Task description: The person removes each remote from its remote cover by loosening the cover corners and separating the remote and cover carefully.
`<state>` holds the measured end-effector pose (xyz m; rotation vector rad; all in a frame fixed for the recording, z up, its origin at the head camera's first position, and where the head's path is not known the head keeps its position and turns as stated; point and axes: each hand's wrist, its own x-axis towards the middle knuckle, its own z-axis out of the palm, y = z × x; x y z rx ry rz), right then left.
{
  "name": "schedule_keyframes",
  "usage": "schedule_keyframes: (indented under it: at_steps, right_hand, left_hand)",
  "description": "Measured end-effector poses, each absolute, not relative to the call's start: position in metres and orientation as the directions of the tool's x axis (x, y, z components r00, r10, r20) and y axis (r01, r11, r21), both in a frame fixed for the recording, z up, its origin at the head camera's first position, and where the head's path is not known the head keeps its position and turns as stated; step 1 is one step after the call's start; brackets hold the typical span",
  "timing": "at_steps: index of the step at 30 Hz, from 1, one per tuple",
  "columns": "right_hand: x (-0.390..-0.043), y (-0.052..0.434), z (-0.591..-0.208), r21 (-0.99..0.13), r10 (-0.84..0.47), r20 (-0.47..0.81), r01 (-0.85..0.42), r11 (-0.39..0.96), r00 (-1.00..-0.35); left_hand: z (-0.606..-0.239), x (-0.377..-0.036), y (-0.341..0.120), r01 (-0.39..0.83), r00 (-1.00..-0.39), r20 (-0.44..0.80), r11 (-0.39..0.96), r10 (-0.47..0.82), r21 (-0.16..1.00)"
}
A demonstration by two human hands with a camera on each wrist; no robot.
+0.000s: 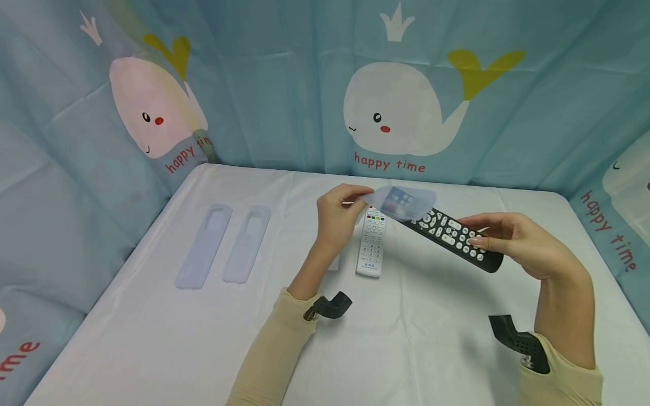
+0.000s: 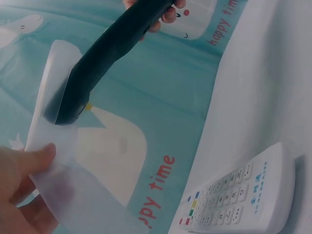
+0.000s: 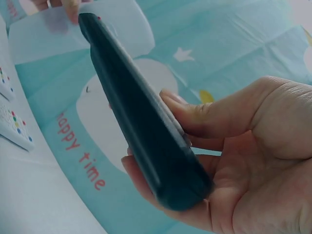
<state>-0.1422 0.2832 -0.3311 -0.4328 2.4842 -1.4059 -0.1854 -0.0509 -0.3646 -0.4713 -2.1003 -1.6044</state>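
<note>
My right hand (image 1: 528, 242) grips the lower end of a black remote control (image 1: 449, 234), held above the table with its buttons up. Pinched between the thumb and fingers of my left hand (image 1: 337, 217) is a translucent remote cover (image 1: 426, 198). The far end of the black remote lies within the cover's opening and shows through it. Below, a white remote control (image 1: 372, 251) lies on the table, its top end hidden under the cover. A second white remote (image 3: 5, 83) appears in the right wrist view; in the head view my left arm mostly hides it.
Two more translucent covers (image 1: 195, 262) (image 1: 245, 254) lie side by side on the left of the white-clothed table (image 1: 152, 349). A blue curtain (image 1: 284, 113) with whale prints hangs behind the table and along its sides.
</note>
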Motion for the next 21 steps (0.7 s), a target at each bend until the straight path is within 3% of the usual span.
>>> schedule_keyframes:
  at_steps: [8, 15, 21]
  right_hand:
    - [-0.142, 0.278, -0.328, -0.83, -0.307, -0.104, -0.087, 0.551, -0.946]
    - [-0.144, 0.27, -0.326, -0.791, -0.268, -0.146, -0.05, 0.61, -0.952]
    - [-0.144, 0.267, -0.325, -0.813, -0.259, -0.157, -0.024, 0.582, -0.953]
  left_hand:
    - [-0.363, -0.186, -0.055, 0.458, -0.87, 0.491, 0.306, -0.039, 0.835]
    - [-0.361, -0.187, -0.058, 0.412, -0.899, 0.436, 0.263, -0.038, 0.873]
    - [-0.36, -0.188, -0.057, 0.336, -0.937, 0.347, 0.189, -0.028, 0.923]
